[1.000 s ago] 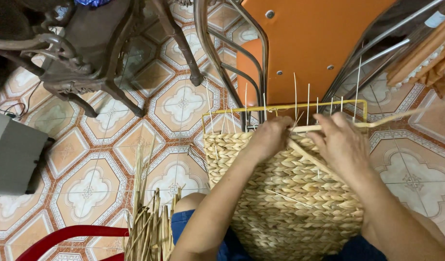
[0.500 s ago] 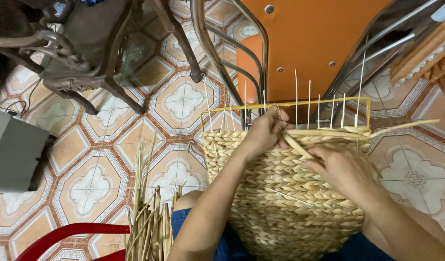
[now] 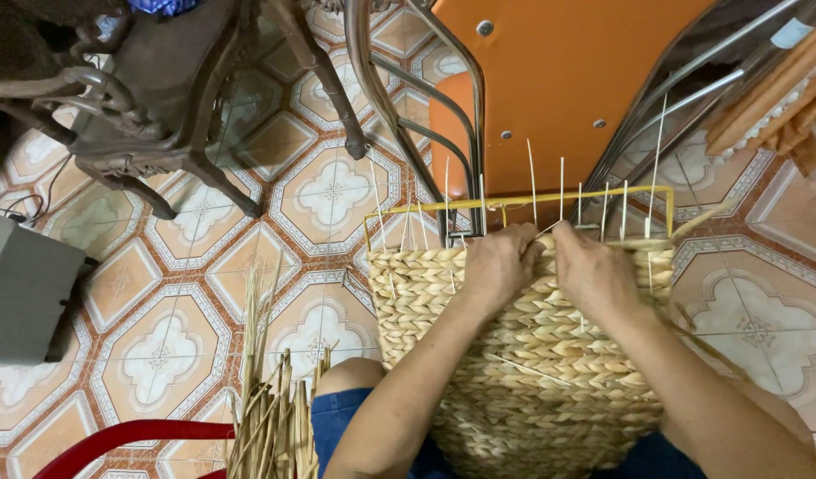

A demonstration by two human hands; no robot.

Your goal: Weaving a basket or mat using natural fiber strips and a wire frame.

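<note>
Basket (image 3: 532,355) under my fingers: straw-tan, braided rows. Frame (image 3: 514,202) above weave: yellow. Loose straw bundle (image 3: 270,417): pale tan. Floor tiles (image 3: 160,328): terracotta-and-cream octagons, white flower centres. Chair seat (image 3: 559,80): orange, grey metal legs. Wooden chair (image 3: 151,89): dark brown. Box (image 3: 22,297): grey. My shorts (image 3: 346,417): blue. Curved bar (image 3: 133,435): red.

Soft, even indoor light fell from above; shadows stayed faint, no glare. Focus was sharp, with wide-angle stretching near the edges.
</note>
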